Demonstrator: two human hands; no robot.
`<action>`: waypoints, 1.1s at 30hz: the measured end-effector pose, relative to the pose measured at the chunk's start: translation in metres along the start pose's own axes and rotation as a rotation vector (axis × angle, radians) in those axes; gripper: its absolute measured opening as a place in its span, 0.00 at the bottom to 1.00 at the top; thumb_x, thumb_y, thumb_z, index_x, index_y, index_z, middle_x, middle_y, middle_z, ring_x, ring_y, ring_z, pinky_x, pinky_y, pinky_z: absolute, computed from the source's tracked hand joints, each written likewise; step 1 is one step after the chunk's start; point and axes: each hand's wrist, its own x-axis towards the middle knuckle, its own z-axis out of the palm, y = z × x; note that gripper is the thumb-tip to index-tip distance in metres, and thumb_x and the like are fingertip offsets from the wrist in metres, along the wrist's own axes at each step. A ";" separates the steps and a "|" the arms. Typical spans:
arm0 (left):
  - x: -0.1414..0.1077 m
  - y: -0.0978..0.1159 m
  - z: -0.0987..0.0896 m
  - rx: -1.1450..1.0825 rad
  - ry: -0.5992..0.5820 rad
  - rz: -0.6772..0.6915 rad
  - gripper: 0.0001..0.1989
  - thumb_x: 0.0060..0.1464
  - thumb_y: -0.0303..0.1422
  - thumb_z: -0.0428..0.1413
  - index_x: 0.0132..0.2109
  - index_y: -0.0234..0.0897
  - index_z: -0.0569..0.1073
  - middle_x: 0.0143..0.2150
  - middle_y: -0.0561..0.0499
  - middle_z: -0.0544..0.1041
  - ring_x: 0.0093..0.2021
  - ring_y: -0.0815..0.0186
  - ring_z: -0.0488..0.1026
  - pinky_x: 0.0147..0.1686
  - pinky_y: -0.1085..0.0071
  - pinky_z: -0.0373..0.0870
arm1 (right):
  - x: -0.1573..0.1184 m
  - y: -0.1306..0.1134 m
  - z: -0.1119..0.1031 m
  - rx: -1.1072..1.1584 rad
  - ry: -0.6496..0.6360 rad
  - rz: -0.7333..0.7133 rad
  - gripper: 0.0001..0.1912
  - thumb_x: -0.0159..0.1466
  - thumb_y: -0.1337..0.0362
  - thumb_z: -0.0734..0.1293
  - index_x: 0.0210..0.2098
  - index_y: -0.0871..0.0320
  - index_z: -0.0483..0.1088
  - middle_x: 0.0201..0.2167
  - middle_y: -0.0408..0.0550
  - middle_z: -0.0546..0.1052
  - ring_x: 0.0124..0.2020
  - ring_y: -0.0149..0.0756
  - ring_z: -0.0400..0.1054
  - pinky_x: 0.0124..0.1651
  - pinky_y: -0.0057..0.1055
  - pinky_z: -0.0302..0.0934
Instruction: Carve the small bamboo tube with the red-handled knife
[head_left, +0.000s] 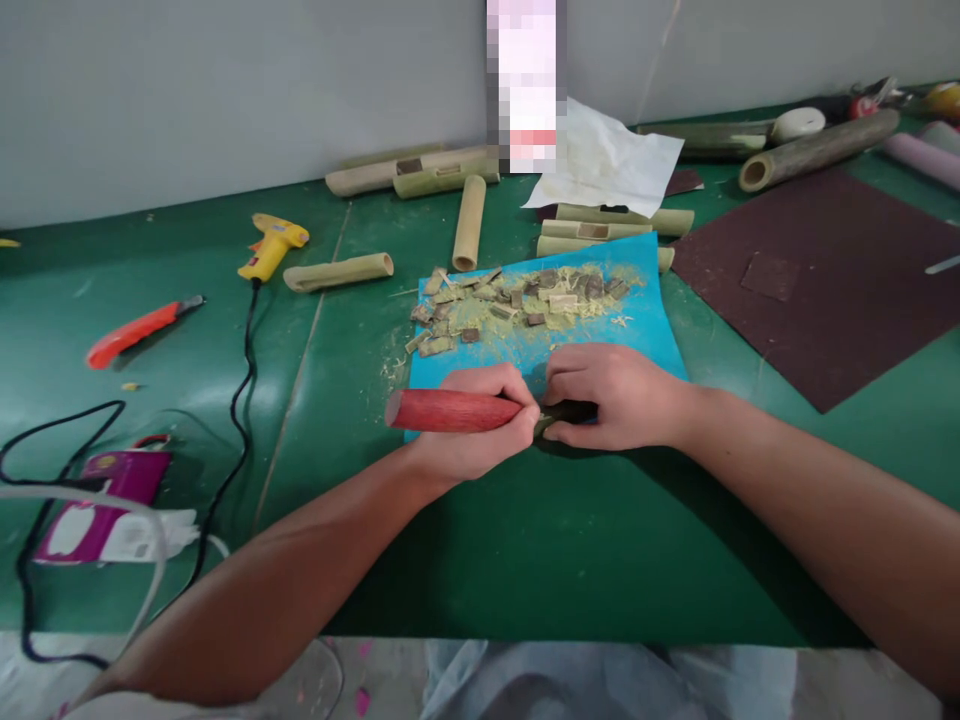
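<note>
My left hand (476,425) is closed around a tool with a thick red wooden handle (454,411); the handle points left and the tool's working end is hidden near the fingers. Close beside it on the right, my right hand (619,395) grips a dark greenish piece, probably bamboo (551,418), mostly covered by the fingers. Both hands rest over the front part of a blue sheet (660,320). Behind them on that sheet lie small cut bamboo chips (501,312) and pale sawdust (555,318).
Bamboo tubes (469,222) lie behind the sheet. On the left are a yellow glue gun (271,248) with a black cord, an orange-red cutter (135,332) and a purple box (124,490). A dark brown sheet (825,280) and white paper (611,160) are at the right and back.
</note>
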 end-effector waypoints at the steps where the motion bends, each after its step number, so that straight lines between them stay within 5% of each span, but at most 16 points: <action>1: 0.000 -0.001 0.000 -0.008 0.010 0.015 0.09 0.51 0.32 0.57 0.24 0.38 0.72 0.21 0.56 0.74 0.22 0.73 0.67 0.25 0.74 0.63 | 0.000 0.000 0.000 0.000 -0.004 0.000 0.10 0.70 0.59 0.70 0.34 0.57 0.74 0.33 0.47 0.73 0.34 0.35 0.66 0.37 0.31 0.56; 6: 0.001 -0.003 -0.002 -0.034 0.029 0.087 0.11 0.51 0.29 0.56 0.22 0.38 0.66 0.19 0.57 0.69 0.21 0.75 0.63 0.23 0.75 0.60 | 0.000 0.000 -0.001 -0.005 -0.022 0.021 0.10 0.70 0.58 0.71 0.34 0.57 0.74 0.34 0.47 0.74 0.35 0.36 0.67 0.37 0.31 0.56; 13: -0.004 -0.004 -0.004 -0.059 0.076 0.142 0.07 0.58 0.30 0.58 0.30 0.39 0.75 0.25 0.56 0.77 0.24 0.72 0.72 0.28 0.74 0.69 | 0.001 -0.001 -0.001 0.008 -0.009 0.006 0.11 0.71 0.58 0.71 0.35 0.58 0.75 0.34 0.47 0.74 0.35 0.36 0.67 0.37 0.31 0.57; 20: -0.006 -0.005 -0.013 0.006 -0.097 0.113 0.10 0.62 0.41 0.59 0.41 0.40 0.81 0.35 0.50 0.85 0.30 0.67 0.78 0.35 0.69 0.77 | 0.000 0.000 0.001 0.012 -0.001 0.015 0.11 0.71 0.58 0.70 0.35 0.57 0.74 0.33 0.48 0.74 0.35 0.37 0.67 0.37 0.32 0.57; 33: -0.003 -0.005 -0.010 0.008 -0.132 0.179 0.08 0.64 0.35 0.59 0.39 0.40 0.82 0.35 0.53 0.86 0.30 0.70 0.79 0.36 0.72 0.76 | 0.001 -0.001 0.001 0.000 0.017 0.001 0.11 0.72 0.59 0.69 0.34 0.57 0.73 0.31 0.46 0.73 0.35 0.36 0.67 0.37 0.32 0.57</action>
